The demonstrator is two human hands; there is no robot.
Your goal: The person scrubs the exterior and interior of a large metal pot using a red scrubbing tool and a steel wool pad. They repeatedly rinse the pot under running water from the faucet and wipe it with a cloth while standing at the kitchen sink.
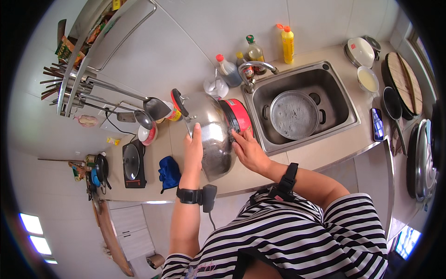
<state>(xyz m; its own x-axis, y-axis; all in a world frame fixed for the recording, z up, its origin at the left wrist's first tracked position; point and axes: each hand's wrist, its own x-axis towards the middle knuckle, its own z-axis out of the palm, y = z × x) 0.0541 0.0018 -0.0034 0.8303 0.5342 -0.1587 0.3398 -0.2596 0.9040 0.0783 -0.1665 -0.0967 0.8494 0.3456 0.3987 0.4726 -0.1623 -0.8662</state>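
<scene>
My left hand [193,150] grips the rim of a large stainless steel wok [212,129], which is tipped on its side over the counter, its shiny outer surface showing. A red and black handle sticks up at its upper left. My right hand [248,149] touches the wok's dark, sooty underside with bent fingers; whether it holds a small scrubber is hard to tell. Behind the wok stands a red and black round container [240,115]. In the steel sink [348,111] to the right, a two-handled pot [294,114] holds cloudy, foamy water.
A faucet [248,82], sauce bottles [228,71] and a yellow bottle [288,45] stand behind. To the right are a bowl of pale liquid [368,80], a phone [377,125] and a small pan [392,103]. Leftward lie a blue cloth [169,172] and a cooktop [134,183]; ladles [143,118] hang above.
</scene>
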